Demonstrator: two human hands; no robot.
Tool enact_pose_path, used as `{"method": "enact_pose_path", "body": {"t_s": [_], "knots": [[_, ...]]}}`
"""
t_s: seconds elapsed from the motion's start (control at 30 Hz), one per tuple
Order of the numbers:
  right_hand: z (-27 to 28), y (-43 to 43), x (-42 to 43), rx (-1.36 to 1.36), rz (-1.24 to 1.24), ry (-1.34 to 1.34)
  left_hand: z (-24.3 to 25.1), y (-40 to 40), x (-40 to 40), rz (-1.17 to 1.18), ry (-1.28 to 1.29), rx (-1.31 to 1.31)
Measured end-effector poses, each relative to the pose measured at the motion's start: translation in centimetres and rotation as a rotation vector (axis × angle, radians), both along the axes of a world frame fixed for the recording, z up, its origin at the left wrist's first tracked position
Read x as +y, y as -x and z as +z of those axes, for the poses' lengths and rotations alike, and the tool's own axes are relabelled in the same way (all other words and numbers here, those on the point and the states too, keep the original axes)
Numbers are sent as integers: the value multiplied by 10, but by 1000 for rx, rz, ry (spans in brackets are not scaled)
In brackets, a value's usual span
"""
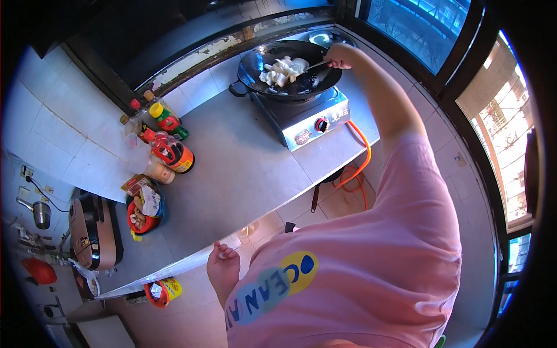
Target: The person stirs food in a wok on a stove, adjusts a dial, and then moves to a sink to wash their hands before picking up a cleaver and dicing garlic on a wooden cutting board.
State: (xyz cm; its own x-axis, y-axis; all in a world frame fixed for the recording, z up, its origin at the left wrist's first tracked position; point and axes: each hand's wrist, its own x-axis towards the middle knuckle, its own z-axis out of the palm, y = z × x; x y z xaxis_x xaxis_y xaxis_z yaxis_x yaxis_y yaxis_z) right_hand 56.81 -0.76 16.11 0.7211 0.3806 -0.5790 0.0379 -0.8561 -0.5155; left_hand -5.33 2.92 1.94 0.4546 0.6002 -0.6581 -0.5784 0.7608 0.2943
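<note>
My right hand (340, 56) grips the handle of a spatula (317, 65), whose head reaches into a dark wok (324, 80). Pale, irregular pieces of food (283, 71) are heaped in the middle of the wok, against the spatula head. The wok rests on a silver tabletop gas stove (304, 130) with one round knob (322, 125) on its front. By the front edge of the counter, beside my body, my left hand (224, 263) is raised with its fingers curled in, and I see nothing held in it.
Along the left wall of the grey counter (226, 161) stand sauce bottles (174, 152), a basket of ginger and garlic (143, 217) and a rice cooker (93, 230). A glass lid (324, 38) lies behind the wok. An orange gas hose (369, 152) hangs over the edge.
</note>
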Motion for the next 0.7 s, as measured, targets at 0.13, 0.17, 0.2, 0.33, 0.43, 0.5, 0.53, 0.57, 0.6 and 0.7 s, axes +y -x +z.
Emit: {"method": "enact_pose_path", "body": {"t_s": [0.13, 0.17, 0.2, 0.33, 0.43, 0.5, 0.53, 0.57, 0.6, 0.7], "knots": [[-12, -11, -13, -847, 136, 54, 2, 5, -3, 22, -30, -10], [-18, -22, -18, -1100, 158, 19, 1, 4, -3, 27, -28, -15], [-11, 9, -4, -1012, 53, 25, -1, 4, -5, 56, -20, 13], [-24, 51, 22, -1015, 12, 52, 2, -1, -8, 20, 5, -8], [-15, 83, 14, -1168, 284, -115, 4, -3, -10, 5, -17, -7], [-11, 96, 13, -1293, 402, -109, -1, -3, -9, -1, -19, 1], [-17, 99, 12, -1361, 459, -115, -3, -2, -9, -8, -24, 6], [-20, 105, 5, -1399, 555, -42, -4, -2, -10, -7, -14, 3], [-19, 113, -5, -1440, 597, -34, -4, -4, -9, -34, 0, -28], [-19, 117, -46, -1575, 674, -43, 3, -8, -10, -57, 14, -34]]}}
